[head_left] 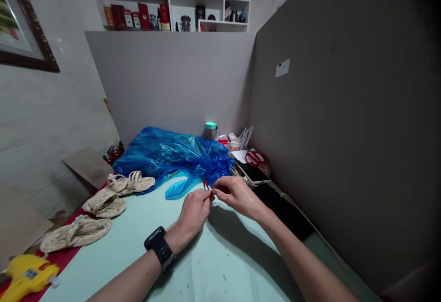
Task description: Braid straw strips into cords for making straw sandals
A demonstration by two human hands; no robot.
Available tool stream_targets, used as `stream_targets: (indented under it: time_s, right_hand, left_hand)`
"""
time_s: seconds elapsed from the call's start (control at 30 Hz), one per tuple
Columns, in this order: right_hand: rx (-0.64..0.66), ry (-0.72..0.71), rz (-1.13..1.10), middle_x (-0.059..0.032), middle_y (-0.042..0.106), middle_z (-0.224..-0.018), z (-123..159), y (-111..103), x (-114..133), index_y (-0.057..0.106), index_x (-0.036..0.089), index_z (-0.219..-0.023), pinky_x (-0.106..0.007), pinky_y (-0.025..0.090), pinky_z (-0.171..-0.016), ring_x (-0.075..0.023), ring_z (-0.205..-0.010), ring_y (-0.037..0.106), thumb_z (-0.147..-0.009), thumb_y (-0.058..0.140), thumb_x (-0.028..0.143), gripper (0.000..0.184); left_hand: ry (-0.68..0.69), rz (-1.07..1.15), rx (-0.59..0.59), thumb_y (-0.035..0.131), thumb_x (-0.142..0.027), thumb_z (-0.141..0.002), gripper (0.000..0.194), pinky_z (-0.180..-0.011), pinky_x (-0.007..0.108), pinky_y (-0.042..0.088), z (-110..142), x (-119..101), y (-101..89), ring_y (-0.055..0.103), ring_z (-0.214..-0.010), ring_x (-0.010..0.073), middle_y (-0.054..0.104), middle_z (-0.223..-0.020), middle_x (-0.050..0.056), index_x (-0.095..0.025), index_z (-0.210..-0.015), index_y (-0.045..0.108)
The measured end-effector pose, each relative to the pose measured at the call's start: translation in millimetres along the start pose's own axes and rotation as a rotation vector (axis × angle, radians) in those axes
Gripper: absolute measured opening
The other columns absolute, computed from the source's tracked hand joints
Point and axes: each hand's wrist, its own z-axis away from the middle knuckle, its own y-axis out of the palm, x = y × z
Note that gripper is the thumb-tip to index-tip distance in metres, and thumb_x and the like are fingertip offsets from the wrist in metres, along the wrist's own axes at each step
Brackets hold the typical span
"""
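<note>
over the bench (pixel 203 265): left hand (pixel 195 211) and right hand (pixel 238 194) meet, perhaps for fine control
fingers (pixel 222 181): tips pinched together; what lies between, cannot tell
red piece (pixel 206 183): just beside the fingertips, likely for easy reach

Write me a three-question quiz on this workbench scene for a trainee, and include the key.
1. True or false: the left hand and the right hand are held far apart.
2. The black watch is worn on which side? A) the person's left B) the person's right
3. Fill in: the crumpled plastic bag beyond the hands is ____ in colour.

Key: 1. False, they are close together. 2. A. 3. Blue.
</note>
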Motion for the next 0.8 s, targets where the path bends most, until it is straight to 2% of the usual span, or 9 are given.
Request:
stream_targets:
  time_s: [0.2, 0.37, 0.53, 0.67, 0.8]
  right_hand:
    - [-0.003, -0.031, -0.009, -0.0008, 0.065, -0.072, 0, 1, 5, 0.067, 0.014, -0.082, -0.02, 0.037, -0.059, -0.0115, -0.063, 0.054, -0.088, 0.057, 0.019, 0.013]
    - [0.064, -0.114, -0.009, -0.0005, 0.067, -0.079, 6, -6, 12, 0.067, 0.017, -0.084, -0.021, 0.039, -0.063, -0.0119, -0.069, 0.058, -0.087, 0.056, 0.013, 0.012]
    - [0.097, -0.068, -0.02, 0.0007, 0.067, -0.074, 8, -8, 11, 0.065, 0.019, -0.09, -0.022, 0.04, -0.062, -0.0122, -0.064, 0.059, -0.089, 0.053, 0.015, 0.013]
    - [0.012, -0.062, -0.032, 0.0, 0.068, -0.077, 2, 3, 3, 0.067, 0.019, -0.081, -0.022, 0.042, -0.068, -0.0134, -0.071, 0.06, -0.085, 0.059, 0.015, 0.011]
    - [-0.079, -0.004, -0.04, -0.0023, 0.069, -0.078, -4, 18, -9, 0.066, 0.017, -0.079, -0.022, 0.043, -0.067, -0.0142, -0.073, 0.061, -0.087, 0.058, 0.02, 0.011]
  left_hand:
    - [-0.024, 0.108, 0.005, 0.046, -0.014, -0.078, 0.023, -0.068, 0.027, 0.037, 9, -8, -2.8, 0.057, -0.071, 0.0203, 0.066, -0.071, 0.004, -0.019, -0.067, 0.065]
    - [-0.086, 0.183, 0.005, 0.048, -0.02, -0.079, 0.022, -0.062, 0.026, 0.037, 17, -15, -9.8, 0.056, -0.066, 0.0197, 0.064, -0.065, 0.002, -0.019, -0.062, 0.061]
    - [-0.125, 0.221, 0.021, 0.05, -0.022, -0.078, 0.023, -0.063, 0.028, 0.035, 19, -16, -9.1, 0.055, -0.065, 0.02, 0.064, -0.063, 0.003, -0.019, -0.06, 0.064]
    - [-0.161, 0.297, 0.083, 0.056, -0.022, -0.074, 0.022, -0.061, 0.027, 0.033, 16, -10, -8.3, 0.051, -0.061, 0.0182, 0.062, -0.056, 0.001, -0.018, -0.053, 0.064]
    - [-0.215, 0.447, 0.141, 0.063, -0.026, -0.07, 0.022, -0.053, 0.024, 0.029, 11, -3, -13.2, 0.043, -0.052, 0.0123, 0.055, -0.051, 0.0, -0.015, -0.051, 0.062]
